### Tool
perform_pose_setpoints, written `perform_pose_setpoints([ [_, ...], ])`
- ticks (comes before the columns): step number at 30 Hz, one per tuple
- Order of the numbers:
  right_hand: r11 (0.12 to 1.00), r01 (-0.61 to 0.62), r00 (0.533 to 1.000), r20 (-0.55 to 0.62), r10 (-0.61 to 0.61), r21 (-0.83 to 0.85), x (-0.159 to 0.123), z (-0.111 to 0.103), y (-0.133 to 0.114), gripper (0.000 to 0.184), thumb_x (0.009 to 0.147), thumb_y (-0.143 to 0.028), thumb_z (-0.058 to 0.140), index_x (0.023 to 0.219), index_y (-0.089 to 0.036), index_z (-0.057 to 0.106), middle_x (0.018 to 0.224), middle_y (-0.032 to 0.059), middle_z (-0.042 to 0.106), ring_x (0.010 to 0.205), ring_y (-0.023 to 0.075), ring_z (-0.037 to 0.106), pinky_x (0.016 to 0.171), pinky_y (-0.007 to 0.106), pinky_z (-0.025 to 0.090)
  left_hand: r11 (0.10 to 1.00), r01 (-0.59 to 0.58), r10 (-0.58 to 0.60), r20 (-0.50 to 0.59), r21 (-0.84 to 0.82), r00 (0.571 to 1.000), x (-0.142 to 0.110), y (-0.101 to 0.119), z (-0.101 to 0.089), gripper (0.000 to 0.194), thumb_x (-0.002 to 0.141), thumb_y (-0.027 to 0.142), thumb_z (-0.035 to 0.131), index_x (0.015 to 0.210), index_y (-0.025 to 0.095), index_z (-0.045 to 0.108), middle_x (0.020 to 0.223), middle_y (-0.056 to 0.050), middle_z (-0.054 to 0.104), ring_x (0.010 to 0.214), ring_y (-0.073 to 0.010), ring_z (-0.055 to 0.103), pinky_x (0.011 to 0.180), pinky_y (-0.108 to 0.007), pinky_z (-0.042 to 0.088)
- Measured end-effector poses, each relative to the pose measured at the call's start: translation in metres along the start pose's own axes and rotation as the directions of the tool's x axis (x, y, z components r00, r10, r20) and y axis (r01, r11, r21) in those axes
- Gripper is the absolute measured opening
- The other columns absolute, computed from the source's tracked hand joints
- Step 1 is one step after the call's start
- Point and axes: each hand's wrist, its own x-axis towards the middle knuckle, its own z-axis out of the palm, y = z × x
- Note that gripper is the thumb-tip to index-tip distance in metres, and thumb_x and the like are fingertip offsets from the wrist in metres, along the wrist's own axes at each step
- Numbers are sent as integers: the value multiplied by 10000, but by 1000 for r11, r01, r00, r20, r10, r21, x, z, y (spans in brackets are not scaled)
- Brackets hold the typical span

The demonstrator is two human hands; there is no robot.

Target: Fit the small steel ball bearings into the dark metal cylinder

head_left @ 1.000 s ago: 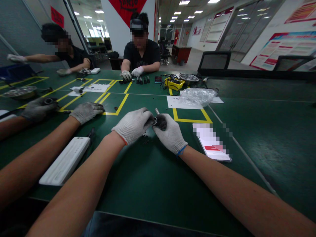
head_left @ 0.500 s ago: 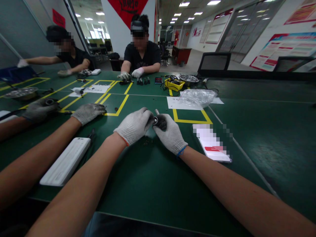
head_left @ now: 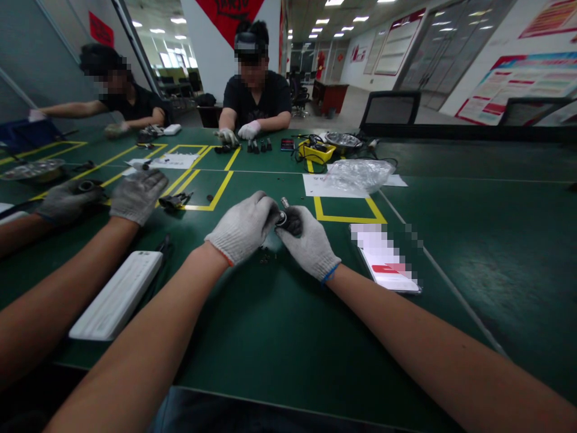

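My right hand [head_left: 311, 245], in a white knit glove with a blue cuff edge, is closed around a small dark round part with a pale metal ring [head_left: 281, 218] at its end. A short silver piece [head_left: 284, 203] sticks up just behind that ring. From the left, my gloved left hand [head_left: 246, 227] meets the ringed end with its fingers pinched. Whatever lies between those fingertips is hidden. Several tiny metal bits [head_left: 265, 258], too small to name, lie on the green table [head_left: 270, 337] below my hands.
A phone [head_left: 385, 258] lies right of my right hand; a white oblong box [head_left: 118, 294] is at left. Beyond are clear plastic wrap [head_left: 360, 175] and a yellow bin [head_left: 317, 151]. A neighbour's gloved hand [head_left: 139, 195] is near black parts [head_left: 175, 201]; two people sit opposite.
The neighbour's nearer hand has lifted and moved left, uncovering black parts on the table. My hands keep nearly the same hold around the ringed part; the whole view has shifted slightly.
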Motion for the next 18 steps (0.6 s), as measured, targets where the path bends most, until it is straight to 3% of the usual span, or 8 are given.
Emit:
perform_pose_setpoints([
  [18,999,36,999,1,-36,-15,0,0,3,275,825,-267,726,1070,-230,607,986,49,724,879,222,703,828,424,613,999,-44,44,3,1,999,0,-1,-1,243,1024,291,528,1043,129,708,1100,-134,658,962,-237,665,853,-375,582],
])
